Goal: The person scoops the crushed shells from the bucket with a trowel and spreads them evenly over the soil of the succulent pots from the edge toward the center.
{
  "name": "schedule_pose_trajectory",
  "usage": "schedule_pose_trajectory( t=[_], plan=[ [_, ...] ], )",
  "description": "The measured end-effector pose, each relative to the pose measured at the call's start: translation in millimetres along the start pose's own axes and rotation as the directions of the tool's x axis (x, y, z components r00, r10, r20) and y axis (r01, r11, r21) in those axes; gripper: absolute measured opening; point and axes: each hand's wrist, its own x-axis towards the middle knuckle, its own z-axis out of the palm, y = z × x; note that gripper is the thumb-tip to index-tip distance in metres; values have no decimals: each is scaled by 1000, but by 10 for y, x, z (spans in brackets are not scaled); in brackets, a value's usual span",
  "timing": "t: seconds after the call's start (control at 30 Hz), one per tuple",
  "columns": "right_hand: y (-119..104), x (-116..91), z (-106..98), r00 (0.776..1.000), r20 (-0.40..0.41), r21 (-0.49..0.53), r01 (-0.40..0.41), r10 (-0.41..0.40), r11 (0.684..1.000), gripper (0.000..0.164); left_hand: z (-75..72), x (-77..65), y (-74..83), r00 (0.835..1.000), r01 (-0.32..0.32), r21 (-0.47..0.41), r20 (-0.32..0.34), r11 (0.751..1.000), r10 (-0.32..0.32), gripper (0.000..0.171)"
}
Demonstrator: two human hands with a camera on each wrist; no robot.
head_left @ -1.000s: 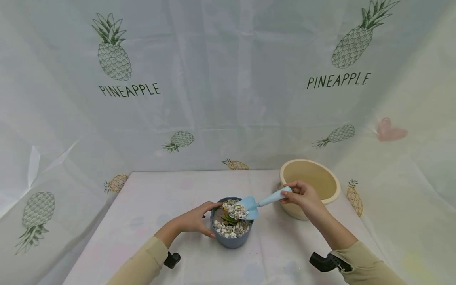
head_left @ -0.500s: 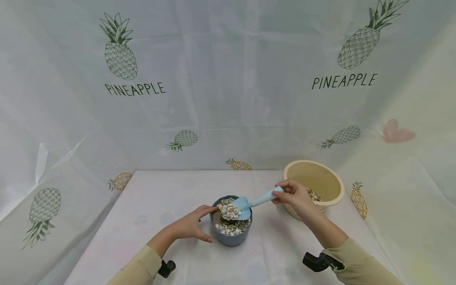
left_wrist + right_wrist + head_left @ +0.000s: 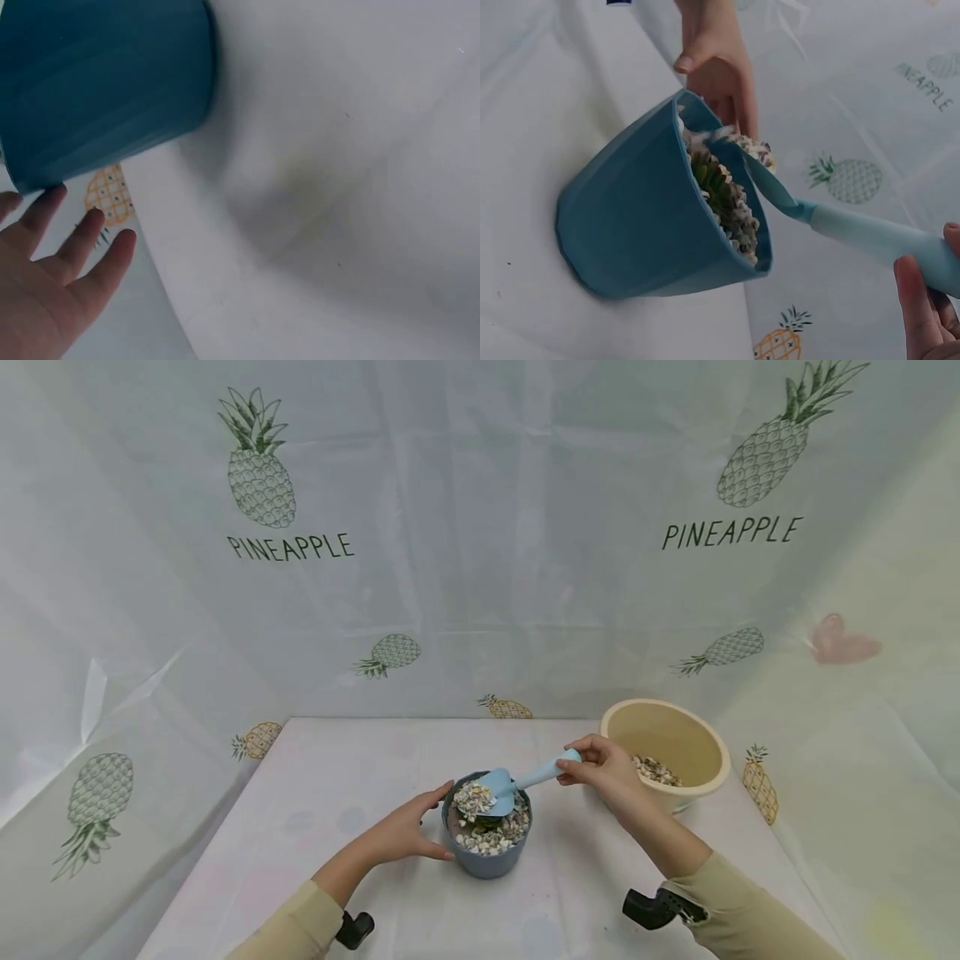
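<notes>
My right hand (image 3: 606,771) pinches the handle of a light blue garden trowel (image 3: 536,774). Whitish pebbles (image 3: 474,799) lie on its blade, which is over a blue-grey flowerpot (image 3: 487,865). In the right wrist view a green succulent (image 3: 712,180) grows among pebbles inside the pot, and some grit seems to be falling from the blade edge. My left hand (image 3: 408,833) is at the pot's left side, thumb and fingers spread about it. The left wrist view has its fingertips (image 3: 54,193) at the pot rim, with the fingers fairly straight.
A cream-coloured tub (image 3: 701,787) stands at the back right behind my right forearm, with more pebbles (image 3: 656,770) at its bottom. The table (image 3: 360,760) has a pale cloth, and a pineapple-print sheet (image 3: 465,527) hangs behind it.
The trowel has moved left, its blade going from the pot's right edge to over the pot's left part. My left hand has shifted slightly at the rim. Pebbles in the tub have come into view.
</notes>
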Motion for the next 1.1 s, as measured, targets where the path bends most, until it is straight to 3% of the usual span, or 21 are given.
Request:
schedule_pose_trajectory(
  t=[0.23, 0.4, 0.63, 0.83, 1.1],
  plan=[
    [-33, 70, 119, 1000, -16, -35, -19, 18, 999, 27, 75, 107, 46, 997, 71, 14, -43, 997, -71, 106],
    [-85, 105, 203, 999, -37, -80, -40, 37, 996, 27, 92, 128, 64, 996, 79, 8, -50, 997, -78, 106],
    [-123, 105, 283, 1000, -18, -140, -1, -2, 990, 26, 94, 125, 61, 996, 77, -5, -51, 997, -77, 105],
    [-120, 34, 303, 999, 28, -162, -13, 18, 987, 28, 94, 100, 57, 995, 77, -17, -61, 997, -78, 105],
    [-148, -98, 275, 992, 126, -185, 53, -30, 981, 26, 93, 75, 37, 994, 79, -23, -71, 997, -80, 105]
  ],
)
